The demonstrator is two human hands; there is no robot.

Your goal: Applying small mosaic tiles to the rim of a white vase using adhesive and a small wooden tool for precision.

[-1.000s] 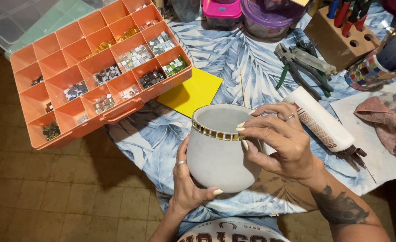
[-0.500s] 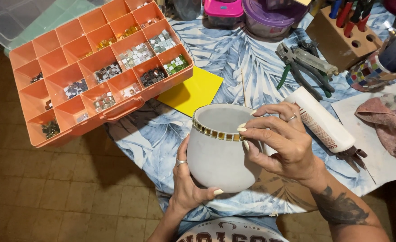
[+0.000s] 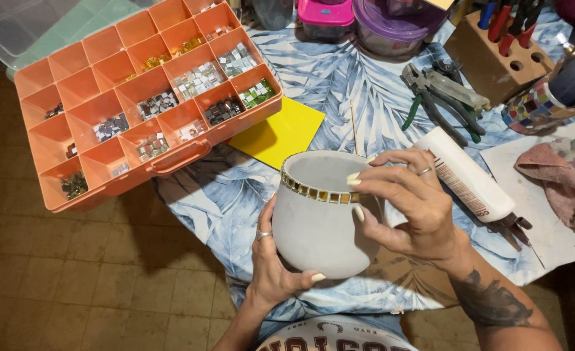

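- The left hand (image 3: 275, 270) cups the grey pot (image 3: 320, 218) from below and from its nine o'clock side – palm against the wall, thumb curled under the base, fingers closed round it
- The right hand (image 3: 412, 205) sits at the pot's three o'clock, fingers bent and pinched together at the rim, fingertips (image 3: 353, 178) pressing on the band of small gold tiles (image 3: 313, 192) that runs round the top edge; whether a loose tile sits between them cannot be told
- The pot is held upright, mouth up, over the near edge of the leaf-print tablecloth (image 3: 339, 84)
- At ten o'clock from the pot, an open orange compartment box (image 3: 138, 97) holds sorted mosaic tiles – silvery, dark, green and yellow
- A yellow square sheet (image 3: 281, 133) lies between box and pot
- At two o'clock, a white glue tube (image 3: 466, 179) lies just beside the right hand; green-handled nippers (image 3: 440, 97) lie beyond it
- A pink rag (image 3: 563, 179) rests on white paper at three o'clock
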